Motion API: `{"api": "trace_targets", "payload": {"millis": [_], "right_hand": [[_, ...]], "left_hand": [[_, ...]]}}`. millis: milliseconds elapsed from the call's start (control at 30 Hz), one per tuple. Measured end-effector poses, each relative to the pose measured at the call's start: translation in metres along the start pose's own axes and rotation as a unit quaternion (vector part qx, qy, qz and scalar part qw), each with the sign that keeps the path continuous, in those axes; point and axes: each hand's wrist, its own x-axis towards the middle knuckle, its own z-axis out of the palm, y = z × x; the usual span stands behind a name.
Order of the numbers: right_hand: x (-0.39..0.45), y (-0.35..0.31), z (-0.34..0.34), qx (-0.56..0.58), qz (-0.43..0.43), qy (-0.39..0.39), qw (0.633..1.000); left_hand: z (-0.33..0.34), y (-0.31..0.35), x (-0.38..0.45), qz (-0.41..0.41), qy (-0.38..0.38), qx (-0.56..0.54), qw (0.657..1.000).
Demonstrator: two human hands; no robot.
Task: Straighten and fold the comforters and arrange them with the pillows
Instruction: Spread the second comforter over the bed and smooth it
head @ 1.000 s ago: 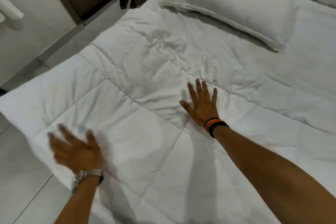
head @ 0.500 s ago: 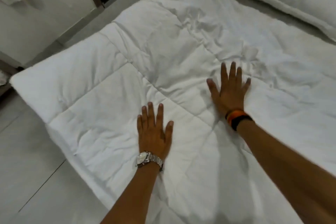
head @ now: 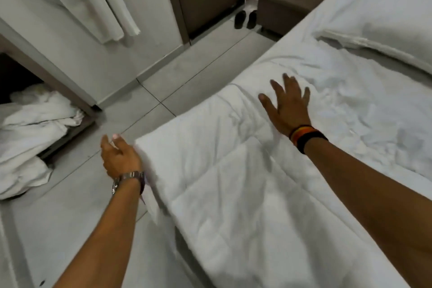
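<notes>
White quilted comforter [head: 233, 182] lies folded on the bed [head: 292, 37], filling the frame from 6 o'clock out to 3 o'clock, its near corner overhanging the grey tiled floor [head: 70, 206]. Right hand [head: 286, 106] sits at about 1 o'clock from frame centre, palm down, fingers spread and released, grasping nothing; heel of the palm seems to touch the comforter, fingertips look slightly lifted (blurred, hard to say). Striped black-and-orange wristbands [head: 306, 137] on that wrist. Left hand [head: 119, 156] at 9 o'clock of the comforter's overhanging corner, just beside the edge, fingers loosely curled and open, holding nothing; contact with the fabric cannot be told. Silver metal wristwatch [head: 127, 179] on the left wrist.

White rectangular pillow [head: 378, 21] lies at 2 o'clock, beyond the comforter, on the bed sheet, its lower seam just beside the crumpled top of the comforter. Brown bedside table [head: 285, 4] at 12–1 o'clock, with a pair of black slippers [head: 245, 18] on the floor just left of it. Heap of white crumpled linen [head: 32, 138] at 9 o'clock, low by the wall. White hanging towels [head: 100, 0] at 11 o'clock.
</notes>
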Motion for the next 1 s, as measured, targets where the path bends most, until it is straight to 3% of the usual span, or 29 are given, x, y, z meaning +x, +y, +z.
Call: {"api": "trace_targets", "payload": {"millis": [67,167,233,333,400,533,633,733,800,833,867,933,1000], "right_hand": [[0.061,-0.034,0.022,-0.054,-0.009,-0.028,0.998],[0.145,-0.074,0.059,-0.135,-0.008,-0.089,0.987],[0.178,-0.09,0.08,-0.144,-0.013,-0.148,0.978],[0.182,-0.097,0.117,-0.22,-0.053,-0.272,0.935],[0.163,-0.088,0.131,-0.26,-0.089,-0.262,0.925],[0.147,-0.088,0.117,-0.325,-0.145,-0.198,0.913],[0.144,-0.107,0.101,-0.306,-0.144,-0.176,0.924],[0.148,-0.121,0.078,-0.224,-0.15,-0.034,0.962],[0.153,-0.128,0.05,-0.127,-0.153,0.113,0.973],[0.15,-0.128,0.036,-0.068,-0.159,0.184,0.968],[0.142,-0.126,0.027,-0.015,-0.173,0.233,0.957],[0.115,-0.113,0.026,0.028,-0.189,0.217,0.957],[0.083,-0.087,0.048,-0.018,-0.167,0.081,0.982]], "left_hand": [[0.025,-0.003,0.053,-0.131,-0.147,0.017,0.98],[0.059,-0.009,0.108,-0.27,-0.404,-0.037,0.873],[0.073,0.005,0.118,-0.241,-0.527,-0.014,0.815],[0.087,0.036,0.11,-0.084,-0.597,0.102,0.792],[0.086,0.046,0.091,-0.032,-0.629,0.138,0.764],[0.087,0.049,0.064,-0.017,-0.671,0.202,0.713],[0.08,0.057,0.035,-0.018,-0.665,0.203,0.719],[0.056,0.073,0.025,0.037,-0.591,0.087,0.801],[0.02,0.093,0.036,0.115,-0.449,0.024,0.886],[0.001,0.106,0.042,0.203,-0.355,0.034,0.912],[-0.016,0.115,0.05,0.294,-0.271,0.063,0.914],[-0.032,0.12,0.061,0.399,-0.166,0.127,0.893],[-0.021,0.108,0.059,0.41,-0.166,0.192,0.876]]}}
